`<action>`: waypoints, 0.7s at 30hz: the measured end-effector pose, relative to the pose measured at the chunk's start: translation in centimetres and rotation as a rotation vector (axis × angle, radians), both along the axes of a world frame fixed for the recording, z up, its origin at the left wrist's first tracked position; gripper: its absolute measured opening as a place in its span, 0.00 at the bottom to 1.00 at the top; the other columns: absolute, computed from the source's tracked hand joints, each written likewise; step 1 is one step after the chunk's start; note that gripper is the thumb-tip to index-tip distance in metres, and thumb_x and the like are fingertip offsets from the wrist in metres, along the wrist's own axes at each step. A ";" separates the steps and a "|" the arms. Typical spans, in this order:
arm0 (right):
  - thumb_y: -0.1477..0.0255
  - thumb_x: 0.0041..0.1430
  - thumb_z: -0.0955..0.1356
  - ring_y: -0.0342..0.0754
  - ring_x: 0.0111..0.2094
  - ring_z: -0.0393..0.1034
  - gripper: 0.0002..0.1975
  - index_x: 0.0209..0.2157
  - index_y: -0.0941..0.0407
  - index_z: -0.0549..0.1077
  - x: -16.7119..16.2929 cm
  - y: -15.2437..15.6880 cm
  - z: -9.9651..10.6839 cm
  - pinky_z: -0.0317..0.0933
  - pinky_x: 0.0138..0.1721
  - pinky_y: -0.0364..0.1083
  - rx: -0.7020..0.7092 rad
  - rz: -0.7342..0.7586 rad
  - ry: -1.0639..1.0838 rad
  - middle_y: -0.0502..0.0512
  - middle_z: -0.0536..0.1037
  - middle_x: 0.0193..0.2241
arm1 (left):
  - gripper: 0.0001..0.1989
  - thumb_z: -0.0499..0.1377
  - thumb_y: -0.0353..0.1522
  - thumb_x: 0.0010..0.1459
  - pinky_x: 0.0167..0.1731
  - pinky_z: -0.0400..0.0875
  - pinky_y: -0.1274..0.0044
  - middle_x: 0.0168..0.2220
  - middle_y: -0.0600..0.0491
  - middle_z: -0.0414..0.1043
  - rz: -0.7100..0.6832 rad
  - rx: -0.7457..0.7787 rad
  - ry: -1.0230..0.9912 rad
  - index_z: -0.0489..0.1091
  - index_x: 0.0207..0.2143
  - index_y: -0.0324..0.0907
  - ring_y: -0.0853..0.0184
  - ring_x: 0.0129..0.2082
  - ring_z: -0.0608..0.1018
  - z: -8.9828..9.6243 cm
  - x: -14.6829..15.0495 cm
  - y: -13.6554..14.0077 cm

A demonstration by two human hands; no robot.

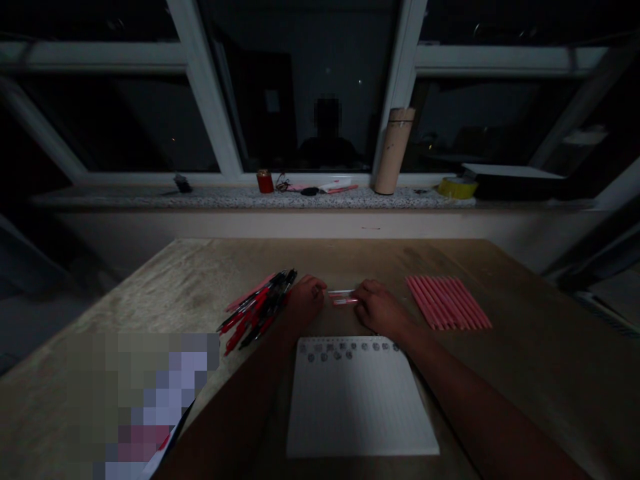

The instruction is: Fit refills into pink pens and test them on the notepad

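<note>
My left hand [306, 301] is closed beside the pile of red and black pens [257, 312], its fingers curled. Whether anything is pinched in it is too dark to see. My right hand [384, 308] has its fingers curled over the right ends of some thin pale and pink pen-like sticks [344, 302], which lie crosswise between my hands. A spiral-edged lined notepad [360, 400] lies below my hands, with dark round marks in rows along its top. To the right, several pink pencil-like sticks [449, 303] lie side by side in a neat row.
A blurred-out item [165, 400] lies at the table's left front. On the granite windowsill [210, 197] stand a red jar [265, 181], a tall cardboard-coloured tube [395, 152] and a yellow tape roll [457, 188]. Behind the table [530, 373] are the wall and dark windows.
</note>
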State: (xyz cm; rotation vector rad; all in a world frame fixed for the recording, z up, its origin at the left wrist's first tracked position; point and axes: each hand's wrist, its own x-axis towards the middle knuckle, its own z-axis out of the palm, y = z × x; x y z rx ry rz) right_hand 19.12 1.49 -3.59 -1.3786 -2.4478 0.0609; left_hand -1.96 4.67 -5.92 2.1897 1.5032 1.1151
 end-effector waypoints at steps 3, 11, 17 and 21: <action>0.76 0.53 0.64 0.49 0.43 0.62 0.13 0.41 0.59 0.73 0.1 0.2 -0.2 0.53 0.46 0.46 -0.003 0.005 0.011 0.58 0.70 0.37 | 0.08 0.53 0.25 0.48 0.30 0.66 0.78 0.30 0.54 0.69 0.011 0.001 -0.001 0.71 0.29 0.40 0.72 0.26 0.70 -0.1 0.0 0.1; 0.75 0.53 0.64 0.49 0.41 0.63 0.09 0.37 0.60 0.72 0.1 0.2 -0.3 0.54 0.45 0.46 -0.002 -0.004 0.048 0.58 0.72 0.35 | 0.08 0.52 0.24 0.49 0.31 0.66 0.78 0.30 0.54 0.70 0.021 -0.008 -0.005 0.71 0.29 0.40 0.71 0.27 0.71 0.1 0.1 -0.1; 0.73 0.54 0.64 0.49 0.40 0.63 0.07 0.35 0.59 0.72 0.1 0.3 -0.4 0.54 0.44 0.46 0.022 0.005 0.037 0.57 0.72 0.34 | 0.08 0.53 0.24 0.49 0.31 0.67 0.78 0.28 0.54 0.69 0.005 -0.013 -0.011 0.70 0.29 0.40 0.71 0.28 0.71 0.4 0.1 -0.3; 0.73 0.55 0.64 0.49 0.40 0.63 0.08 0.36 0.58 0.72 0.2 0.3 -0.6 0.53 0.44 0.45 0.020 -0.017 0.041 0.57 0.72 0.35 | 0.07 0.53 0.25 0.49 0.29 0.66 0.78 0.29 0.54 0.69 0.006 -0.032 -0.019 0.70 0.29 0.40 0.71 0.26 0.70 0.4 0.1 -0.4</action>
